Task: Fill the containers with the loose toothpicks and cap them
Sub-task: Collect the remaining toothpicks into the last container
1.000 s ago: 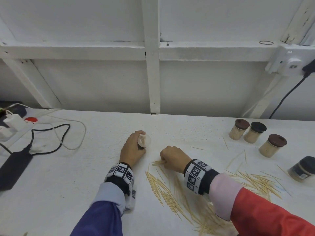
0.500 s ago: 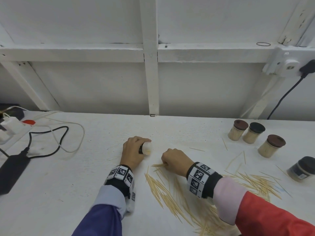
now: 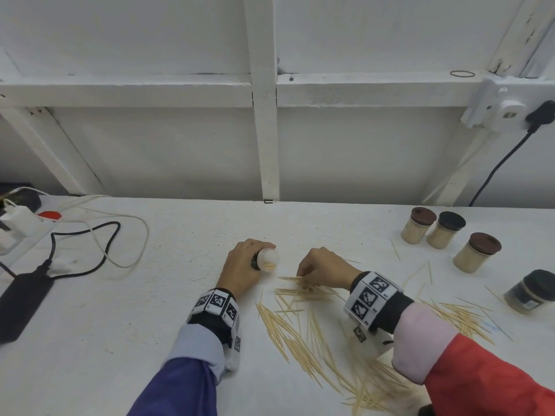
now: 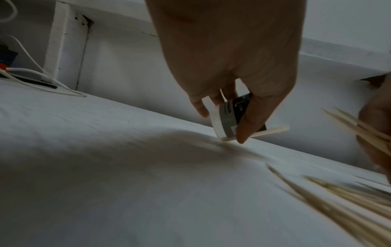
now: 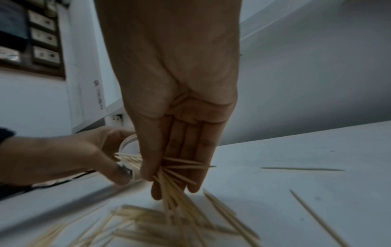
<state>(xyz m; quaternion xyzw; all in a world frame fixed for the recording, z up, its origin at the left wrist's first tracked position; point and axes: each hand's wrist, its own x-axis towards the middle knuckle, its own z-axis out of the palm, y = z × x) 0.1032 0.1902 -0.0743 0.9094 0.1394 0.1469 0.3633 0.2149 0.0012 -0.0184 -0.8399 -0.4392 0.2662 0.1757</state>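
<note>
Open toothpick container (image 3: 266,259), tipped on its side on the white table (image 3: 150,310), mouth toward the loose toothpicks (image 3: 300,334); your left hand (image 3: 243,270) grasps it; just right of it, your right hand (image 3: 326,270) pinches a toothpick bundle (image 5: 169,188); four capped jars (image 3: 477,252) stand well right.

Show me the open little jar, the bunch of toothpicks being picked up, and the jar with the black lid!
open little jar (image 3: 268,259), head view, its mouth.
bunch of toothpicks (image 5: 169,188), right wrist view, mid-bundle.
jar with the black lid (image 3: 451,221), head view, its lid.
</note>
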